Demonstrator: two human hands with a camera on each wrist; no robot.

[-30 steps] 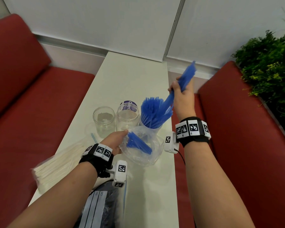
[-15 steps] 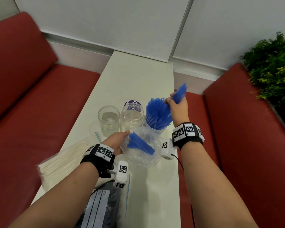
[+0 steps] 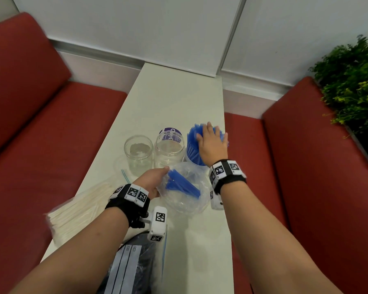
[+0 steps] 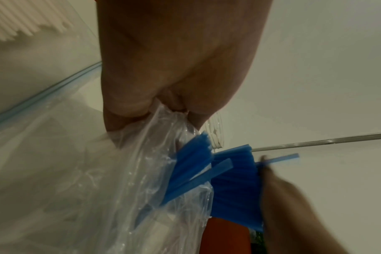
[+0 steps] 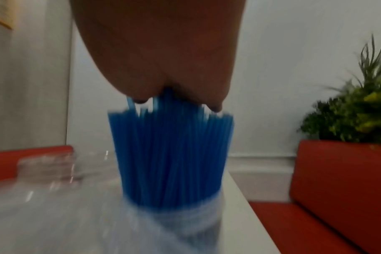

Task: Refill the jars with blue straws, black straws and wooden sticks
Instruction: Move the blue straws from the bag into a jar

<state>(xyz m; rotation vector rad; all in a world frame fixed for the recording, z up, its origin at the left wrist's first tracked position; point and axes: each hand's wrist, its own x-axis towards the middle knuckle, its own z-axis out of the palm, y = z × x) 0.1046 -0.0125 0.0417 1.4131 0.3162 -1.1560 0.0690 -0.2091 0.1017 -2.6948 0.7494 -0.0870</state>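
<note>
Pressing flat on the blue straws (image 3: pixel 192 148) in the jar (image 5: pixel 176 216), the right hand (image 3: pixel 211 145) levels them, fingers straight, while the left hand (image 3: pixel 152 180) pinches the bag (image 3: pixel 185 200) beside it; next, reach into that bag for the remaining straws (image 3: pixel 182 184)

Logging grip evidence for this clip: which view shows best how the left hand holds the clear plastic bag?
The left wrist view: the left hand pinches the bunched edge of the clear plastic bag between its fingertips, close up. The head view shows only the hand's back at the bag's rim. The right wrist view shows only blurred plastic.
</note>
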